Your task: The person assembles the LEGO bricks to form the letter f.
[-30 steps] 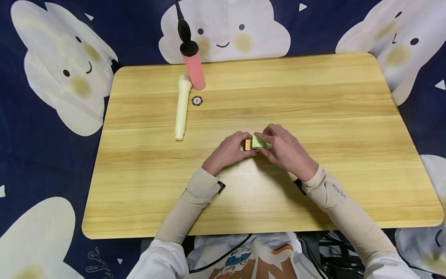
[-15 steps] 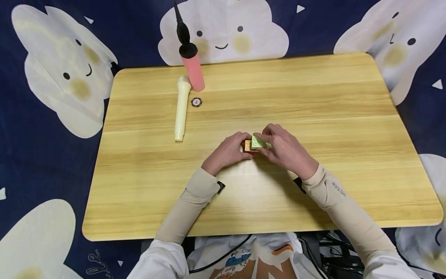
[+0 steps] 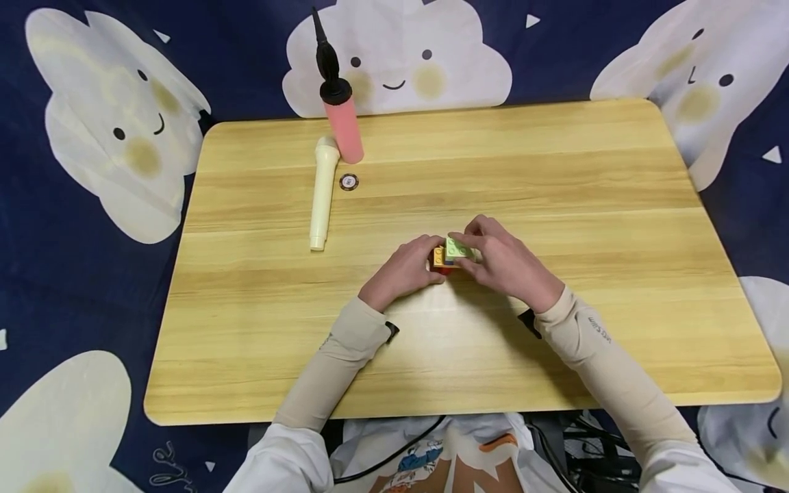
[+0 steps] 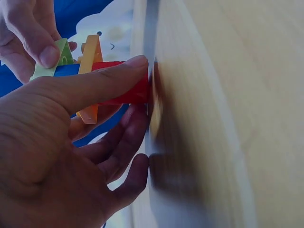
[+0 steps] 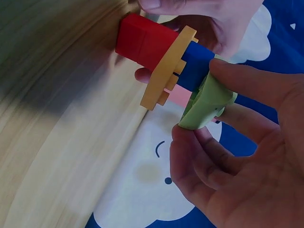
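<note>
A small stack of toy building bricks stands between both hands near the middle of the table. Red bricks [image 5: 145, 42] form its base at the tabletop, topped by an orange plate [image 5: 164, 76]. Above that comes a blue brick [image 5: 195, 61], and a light green curved brick [image 3: 456, 248] caps the stack. My left hand [image 3: 402, 268] holds the red base, thumb along one side in the left wrist view. My right hand [image 3: 510, 263] pinches the green brick between thumb and fingers; in the right wrist view this brick sits tilted against the blue one.
Toward the back left of the wooden table [image 3: 585, 171] lie a cream toy microphone [image 3: 322, 195], a pink hand pump [image 3: 345, 130] with a black nozzle, and a round dark-rimmed chip [image 3: 348, 181]. A dark blue cloth with clouds surrounds the table.
My left thumb has slid slightly left and nearer the body, showing some red at the stack's base. My right hand keeps its pinch on the green brick, nearly still.
</note>
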`<state>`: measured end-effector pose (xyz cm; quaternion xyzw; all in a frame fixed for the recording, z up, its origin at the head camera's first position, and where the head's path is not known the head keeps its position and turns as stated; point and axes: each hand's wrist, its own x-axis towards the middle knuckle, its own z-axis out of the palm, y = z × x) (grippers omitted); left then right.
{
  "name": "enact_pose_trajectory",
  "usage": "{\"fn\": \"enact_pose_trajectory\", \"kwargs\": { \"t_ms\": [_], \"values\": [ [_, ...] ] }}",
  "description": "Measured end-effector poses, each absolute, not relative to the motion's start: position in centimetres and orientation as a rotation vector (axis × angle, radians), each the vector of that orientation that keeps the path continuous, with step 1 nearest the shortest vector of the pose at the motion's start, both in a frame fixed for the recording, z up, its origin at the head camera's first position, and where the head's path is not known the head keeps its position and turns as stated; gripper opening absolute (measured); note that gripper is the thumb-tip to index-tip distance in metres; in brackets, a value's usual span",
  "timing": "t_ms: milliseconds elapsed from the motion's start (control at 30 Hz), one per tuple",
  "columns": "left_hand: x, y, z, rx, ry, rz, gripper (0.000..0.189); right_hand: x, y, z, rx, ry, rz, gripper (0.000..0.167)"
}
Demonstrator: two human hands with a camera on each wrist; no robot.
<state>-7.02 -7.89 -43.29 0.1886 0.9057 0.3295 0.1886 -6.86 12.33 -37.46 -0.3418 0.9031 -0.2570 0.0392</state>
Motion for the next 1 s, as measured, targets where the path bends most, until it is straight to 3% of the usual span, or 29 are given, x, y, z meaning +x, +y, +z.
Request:
{"fn": "enact_pose_trajectory", "kwargs": {
  "t_ms": [833, 1000],
  "values": [
    [-7.0, -7.7, -43.7, 0.580, 2.575, 1.047, 0.093, -8.5, 12.4, -37.8, -0.793, 2.722, -0.960, 0.049],
    [-7.0, -7.7, -43.6, 0.610, 2.579, 1.107, 0.099, -8.7, 12.8, -37.7, -0.840, 2.698, -1.079, 0.043]
  ]
}}
